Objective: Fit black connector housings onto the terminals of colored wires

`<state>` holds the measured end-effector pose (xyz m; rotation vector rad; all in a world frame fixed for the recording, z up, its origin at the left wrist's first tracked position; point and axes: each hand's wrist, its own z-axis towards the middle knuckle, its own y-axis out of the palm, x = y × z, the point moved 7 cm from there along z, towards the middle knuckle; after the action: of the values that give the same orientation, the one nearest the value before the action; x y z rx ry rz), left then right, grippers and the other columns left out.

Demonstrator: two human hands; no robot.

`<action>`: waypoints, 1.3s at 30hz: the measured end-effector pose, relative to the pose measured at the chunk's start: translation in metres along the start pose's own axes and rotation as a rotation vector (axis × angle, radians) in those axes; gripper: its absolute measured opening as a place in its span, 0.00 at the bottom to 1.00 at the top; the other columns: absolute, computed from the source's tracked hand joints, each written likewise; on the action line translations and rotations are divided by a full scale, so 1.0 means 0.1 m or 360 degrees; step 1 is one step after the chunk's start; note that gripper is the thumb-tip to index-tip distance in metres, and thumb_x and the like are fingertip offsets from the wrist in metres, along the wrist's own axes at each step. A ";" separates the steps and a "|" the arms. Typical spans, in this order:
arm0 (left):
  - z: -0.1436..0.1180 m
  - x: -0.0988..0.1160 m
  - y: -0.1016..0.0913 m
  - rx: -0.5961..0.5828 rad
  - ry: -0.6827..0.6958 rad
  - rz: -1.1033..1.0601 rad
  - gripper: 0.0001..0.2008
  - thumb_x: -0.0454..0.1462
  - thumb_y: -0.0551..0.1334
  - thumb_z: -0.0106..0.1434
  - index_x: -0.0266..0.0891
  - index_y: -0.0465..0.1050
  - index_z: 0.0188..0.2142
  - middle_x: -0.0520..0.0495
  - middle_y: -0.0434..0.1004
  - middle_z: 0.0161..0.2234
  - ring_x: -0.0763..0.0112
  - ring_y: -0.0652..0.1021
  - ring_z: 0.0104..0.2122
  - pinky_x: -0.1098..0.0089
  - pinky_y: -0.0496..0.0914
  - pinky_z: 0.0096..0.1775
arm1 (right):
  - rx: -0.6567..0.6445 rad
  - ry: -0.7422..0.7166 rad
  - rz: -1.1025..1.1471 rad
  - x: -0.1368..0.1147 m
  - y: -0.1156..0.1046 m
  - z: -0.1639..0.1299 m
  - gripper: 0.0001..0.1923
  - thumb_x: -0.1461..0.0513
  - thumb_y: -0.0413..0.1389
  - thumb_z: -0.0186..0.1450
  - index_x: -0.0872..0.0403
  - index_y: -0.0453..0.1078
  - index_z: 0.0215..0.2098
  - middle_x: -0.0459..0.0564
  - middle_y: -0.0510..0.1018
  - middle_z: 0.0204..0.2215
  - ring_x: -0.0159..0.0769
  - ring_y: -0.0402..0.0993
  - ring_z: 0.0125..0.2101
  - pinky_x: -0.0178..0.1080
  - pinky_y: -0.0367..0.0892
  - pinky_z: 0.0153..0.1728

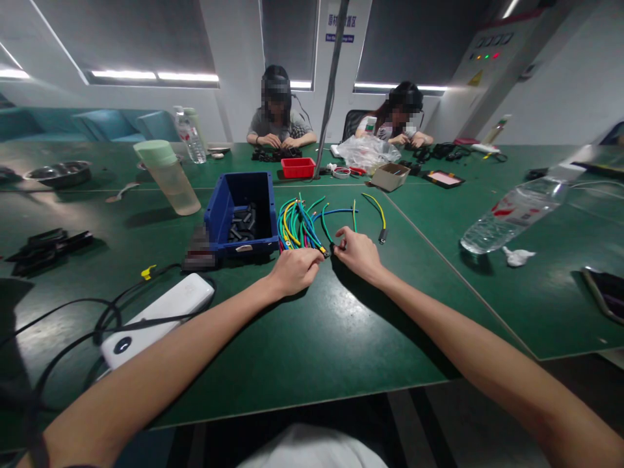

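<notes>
My left hand is closed in a pinch at the front of a bundle of wires, around a small dark piece with a bit of yellow beside it. Close by on the right, the fingers of my right hand pinch the dark lower end of a curved green wire. The bundle of green, yellow and blue wires lies beyond my left hand. A yellow-green wire with a dark end sleeve lies apart, past my right hand. Left of the bundle, a blue bin holds several small black parts.
A white power bank with black cables lies by my left forearm. A green-lidded bottle stands behind the bin. A water bottle is at the right. Farther back are a red tray, a small box and two people working.
</notes>
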<state>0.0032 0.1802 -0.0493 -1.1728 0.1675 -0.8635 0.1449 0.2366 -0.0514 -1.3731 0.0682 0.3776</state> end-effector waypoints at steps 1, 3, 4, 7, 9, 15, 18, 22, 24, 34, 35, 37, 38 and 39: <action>0.00 0.00 0.00 0.0000 0.0002 -0.0001 0.09 0.31 0.53 0.60 0.39 0.70 0.37 0.49 0.77 0.36 0.68 0.77 0.38 0.70 0.69 0.39 | -0.0001 0.0011 -0.0031 0.02 0.00 0.01 0.15 0.59 0.53 0.59 0.50 0.66 0.45 0.47 0.79 0.31 0.41 0.74 0.34 0.35 0.57 0.28; 0.00 0.00 0.00 0.0000 0.0008 0.0002 0.09 0.31 0.53 0.60 0.39 0.70 0.37 0.49 0.77 0.36 0.68 0.77 0.38 0.70 0.69 0.39 | -0.0001 0.0038 -0.0091 0.06 -0.01 0.03 0.15 0.60 0.52 0.60 0.49 0.65 0.45 0.49 0.79 0.32 0.43 0.75 0.35 0.36 0.57 0.28; 0.00 0.00 0.00 0.0002 0.0009 0.0004 0.09 0.31 0.53 0.60 0.39 0.70 0.38 0.49 0.77 0.36 0.68 0.77 0.38 0.70 0.69 0.39 | 0.0000 0.0055 -0.0123 0.07 -0.01 0.03 0.15 0.60 0.52 0.60 0.49 0.65 0.46 0.50 0.79 0.33 0.44 0.75 0.35 0.37 0.58 0.29; 0.00 0.00 0.00 0.0014 0.0005 0.0012 0.09 0.31 0.53 0.60 0.39 0.70 0.38 0.49 0.77 0.36 0.68 0.77 0.37 0.70 0.69 0.39 | -0.0017 0.0110 -0.0218 0.13 -0.02 0.05 0.16 0.60 0.50 0.61 0.50 0.65 0.47 0.52 0.78 0.35 0.46 0.75 0.37 0.38 0.60 0.30; 0.00 0.00 0.00 0.0019 0.0003 0.0013 0.09 0.31 0.53 0.60 0.39 0.70 0.37 0.49 0.77 0.36 0.68 0.77 0.37 0.70 0.69 0.38 | -0.0032 0.0136 -0.0276 0.16 -0.03 0.06 0.16 0.61 0.50 0.61 0.50 0.64 0.48 0.54 0.78 0.36 0.47 0.75 0.38 0.39 0.61 0.31; -0.01 -0.01 -0.03 0.0094 -0.0024 0.0034 0.09 0.31 0.54 0.60 0.39 0.70 0.38 0.48 0.77 0.37 0.68 0.77 0.38 0.69 0.69 0.40 | -0.0008 0.0124 -0.0385 0.18 -0.06 0.10 0.16 0.60 0.49 0.63 0.53 0.64 0.49 0.56 0.77 0.40 0.48 0.74 0.39 0.41 0.63 0.34; -0.02 -0.03 -0.05 0.0143 -0.0063 0.0067 0.09 0.31 0.54 0.60 0.39 0.71 0.39 0.48 0.77 0.36 0.67 0.76 0.37 0.68 0.69 0.40 | 0.0006 0.0089 -0.0388 0.17 -0.06 0.12 0.15 0.59 0.49 0.64 0.53 0.65 0.48 0.56 0.77 0.40 0.46 0.73 0.41 0.40 0.63 0.35; 0.00 -0.03 -0.07 0.0190 -0.0090 0.0112 0.12 0.30 0.54 0.59 0.38 0.70 0.41 0.46 0.76 0.36 0.65 0.75 0.38 0.65 0.69 0.42 | 0.0040 0.0112 -0.0392 0.24 -0.07 0.15 0.14 0.60 0.49 0.63 0.53 0.66 0.47 0.54 0.77 0.39 0.45 0.73 0.41 0.39 0.63 0.35; 0.02 -0.01 -0.07 0.0190 -0.0079 0.0140 0.13 0.30 0.54 0.59 0.38 0.69 0.43 0.45 0.75 0.38 0.64 0.74 0.41 0.63 0.68 0.45 | 0.0058 0.0151 -0.0395 0.31 -0.07 0.18 0.14 0.61 0.50 0.63 0.52 0.67 0.46 0.54 0.78 0.38 0.44 0.74 0.39 0.38 0.63 0.34; 0.05 -0.08 -0.02 0.0042 -0.0086 0.0219 0.21 0.35 0.56 0.60 0.37 0.65 0.54 0.41 0.63 0.58 0.61 0.63 0.58 0.58 0.57 0.59 | 0.0263 0.0320 0.0068 0.72 -0.21 0.39 0.13 0.56 0.49 0.64 0.52 0.72 0.40 0.50 0.79 0.34 0.38 0.74 0.36 0.35 0.62 0.33; 0.06 -0.08 -0.01 0.0017 -0.0089 0.0231 0.22 0.36 0.56 0.60 0.38 0.64 0.54 0.41 0.62 0.59 0.60 0.62 0.59 0.58 0.57 0.59 | 0.0277 0.0330 0.0099 0.74 -0.22 0.40 0.13 0.56 0.49 0.64 0.52 0.72 0.40 0.50 0.80 0.34 0.38 0.74 0.35 0.35 0.62 0.32; 0.07 -0.09 0.00 -0.0028 -0.0094 0.0253 0.23 0.38 0.56 0.60 0.39 0.63 0.56 0.42 0.61 0.59 0.60 0.61 0.60 0.57 0.56 0.59 | 0.0293 0.0326 0.0123 0.76 -0.23 0.41 0.13 0.57 0.49 0.64 0.53 0.72 0.40 0.50 0.79 0.33 0.37 0.74 0.34 0.35 0.62 0.32; 0.08 -0.09 0.01 -0.0042 -0.0101 0.0261 0.23 0.39 0.56 0.60 0.39 0.63 0.56 0.42 0.61 0.59 0.59 0.61 0.60 0.57 0.56 0.59 | 0.0304 0.0307 0.0113 0.75 -0.24 0.40 0.13 0.57 0.49 0.64 0.53 0.72 0.40 0.50 0.79 0.33 0.37 0.74 0.34 0.35 0.62 0.33; 0.08 -0.09 0.01 -0.0050 -0.0111 0.0268 0.23 0.39 0.56 0.61 0.39 0.64 0.55 0.41 0.62 0.59 0.59 0.62 0.59 0.57 0.56 0.59 | 0.0321 0.0269 0.0090 0.71 -0.25 0.39 0.13 0.57 0.49 0.64 0.54 0.72 0.40 0.51 0.79 0.34 0.37 0.73 0.35 0.35 0.61 0.33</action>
<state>0.0020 0.1923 -0.0497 -1.1981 0.2201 -0.6735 0.2127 0.2867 -0.0391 -1.2026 0.2779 0.2927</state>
